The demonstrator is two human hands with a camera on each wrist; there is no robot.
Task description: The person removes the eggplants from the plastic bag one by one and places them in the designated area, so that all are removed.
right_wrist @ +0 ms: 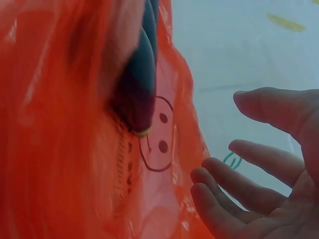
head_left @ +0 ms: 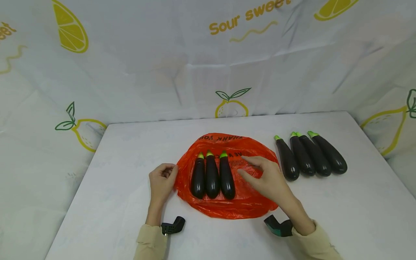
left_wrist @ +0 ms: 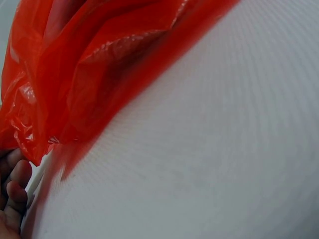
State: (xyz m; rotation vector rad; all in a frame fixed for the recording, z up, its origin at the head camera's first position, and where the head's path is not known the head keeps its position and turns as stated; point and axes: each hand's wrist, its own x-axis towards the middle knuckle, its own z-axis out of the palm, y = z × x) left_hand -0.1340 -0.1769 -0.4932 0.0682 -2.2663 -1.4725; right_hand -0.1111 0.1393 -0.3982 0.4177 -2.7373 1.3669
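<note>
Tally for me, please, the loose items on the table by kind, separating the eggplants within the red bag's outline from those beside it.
Red bag: 1
Eggplants within its outline: 3
Eggplants beside it: 4
Total: 8

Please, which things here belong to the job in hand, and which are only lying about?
In the job:
left hand
right hand
red bag
three eggplants between the hands

Only around:
four eggplants on the right, perhaps meant for the job too
lemon cloth behind

Blk-lettered red bag (head_left: 224,211); blk, grn-tipped eggplants (head_left: 212,178)
</note>
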